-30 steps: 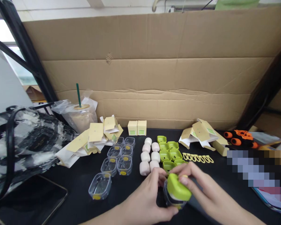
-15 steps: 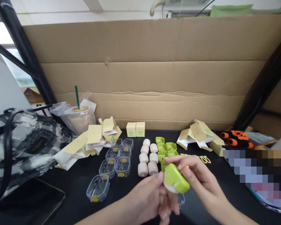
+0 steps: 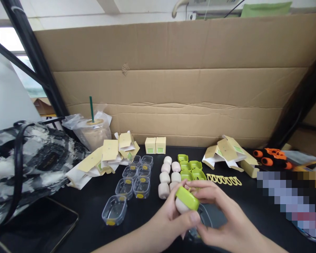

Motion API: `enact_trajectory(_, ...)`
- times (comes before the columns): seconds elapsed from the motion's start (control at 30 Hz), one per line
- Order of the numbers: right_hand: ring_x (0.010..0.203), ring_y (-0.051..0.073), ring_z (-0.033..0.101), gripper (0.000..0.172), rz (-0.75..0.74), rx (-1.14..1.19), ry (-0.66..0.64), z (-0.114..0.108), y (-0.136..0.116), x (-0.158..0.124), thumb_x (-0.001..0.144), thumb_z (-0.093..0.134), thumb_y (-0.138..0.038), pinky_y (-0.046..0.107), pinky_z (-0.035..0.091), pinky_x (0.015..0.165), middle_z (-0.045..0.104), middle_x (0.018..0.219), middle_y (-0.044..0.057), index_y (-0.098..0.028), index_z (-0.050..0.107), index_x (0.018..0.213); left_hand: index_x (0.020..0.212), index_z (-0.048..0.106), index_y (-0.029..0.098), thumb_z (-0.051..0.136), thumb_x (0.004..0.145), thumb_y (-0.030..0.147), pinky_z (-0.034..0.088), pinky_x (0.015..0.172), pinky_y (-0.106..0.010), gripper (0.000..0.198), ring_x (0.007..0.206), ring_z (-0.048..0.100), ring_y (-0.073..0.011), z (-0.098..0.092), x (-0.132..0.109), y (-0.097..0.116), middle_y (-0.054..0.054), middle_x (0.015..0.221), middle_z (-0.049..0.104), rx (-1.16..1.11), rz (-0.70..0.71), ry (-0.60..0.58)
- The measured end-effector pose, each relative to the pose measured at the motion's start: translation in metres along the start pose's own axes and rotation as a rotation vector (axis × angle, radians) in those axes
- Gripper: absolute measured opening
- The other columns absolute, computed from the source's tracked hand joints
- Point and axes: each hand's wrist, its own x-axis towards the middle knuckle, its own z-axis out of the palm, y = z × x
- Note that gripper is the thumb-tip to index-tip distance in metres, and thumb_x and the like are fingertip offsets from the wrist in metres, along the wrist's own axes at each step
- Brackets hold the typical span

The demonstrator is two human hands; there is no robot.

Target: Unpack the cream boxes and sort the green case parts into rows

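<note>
A bright green plastic cover [image 3: 187, 199] with a pale rounded block [image 3: 181, 206] seated in it is tilted between my two hands. My left hand [image 3: 171, 221] wraps round it from the left, thumb along the lower side. My right hand [image 3: 221, 214] curls at its right and far side, the fingers against the cover's back edge. Beneath the hands lies a clear plastic cup [image 3: 205, 216], partly hidden. Just beyond are more green covers [image 3: 185, 166], several pale rounded blocks [image 3: 164, 177] and a row of yellow loops [image 3: 223, 180].
Clear cups with yellow stickers [image 3: 125, 189] stand in two columns at left. Opened cartons lie in piles at left [image 3: 110, 154] and right [image 3: 226, 149]; two small boxes [image 3: 155, 145] stand at back. A bag [image 3: 42, 154], a phone-like slab [image 3: 37, 225] and an orange-black toy [image 3: 272, 157] flank them.
The green cover and block have moved slightly left and turned in my hands. My left thumb has come to its near side. The right hand's fingers have shifted behind the cover, uncovering the yellow loops.
</note>
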Motion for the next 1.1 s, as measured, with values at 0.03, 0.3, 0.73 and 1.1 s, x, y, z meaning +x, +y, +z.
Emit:
enact_trajectory(0.03, 0.099, 0.02, 0.065, 0.037, -0.001, -0.017, 0.006, 0.0, -0.001, 0.001, 0.071, 0.062, -0.011, 0.027, 0.056, 0.078, 0.063, 0.107, 0.007, -0.026, 0.045, 0.101, 0.139, 0.024, 0.02, 0.068, 0.074, 0.05, 0.033, 0.05, -0.018, 0.084, 0.054, 0.038, -0.0034, 0.0, 0.0, 0.0, 0.0, 0.089, 0.053, 0.016, -0.005, 0.01)
enact_trajectory(0.3, 0.071, 0.015, 0.068, 0.025, -0.129, -0.239, 0.001, -0.001, -0.01, 0.001, 0.065, 0.053, -0.005, 0.02, 0.051, 0.05, 0.064, 0.099, 0.008, -0.023, 0.035, 0.063, 0.147, 0.01, 0.025, 0.072, 0.074, 0.038, 0.041, 0.094, -0.032, 0.096, 0.103, 0.055, -0.0182, 0.007, 0.0, -0.008, -0.01, 0.126, 0.053, -0.107, 0.124, -0.012)
enact_trajectory(0.73, 0.074, 0.015, 0.062, 0.029, -0.05, -0.076, -0.092, -0.005, -0.009, -0.002, 0.068, 0.053, -0.008, 0.022, 0.051, 0.057, 0.055, 0.081, 0.001, -0.025, 0.033, 0.08, 0.145, 0.025, 0.016, 0.072, 0.071, 0.041, 0.041, 0.097, -0.04, 0.091, 0.113, 0.052, -0.0302, 0.004, -0.002, -0.01, -0.017, 0.124, 0.056, 0.057, 0.146, 0.017)
enact_trajectory(1.1, 0.076, 0.016, 0.063, 0.059, 0.071, -0.067, -0.163, -0.015, -0.007, 0.001, 0.058, 0.058, -0.005, 0.025, 0.054, 0.063, 0.06, 0.093, 0.0, -0.029, 0.047, 0.111, 0.145, 0.021, 0.02, 0.07, 0.071, 0.045, 0.045, 0.084, -0.034, 0.092, 0.097, 0.055, -0.023, -0.001, -0.001, -0.004, -0.011, 0.112, 0.057, 0.122, 0.096, -0.062)
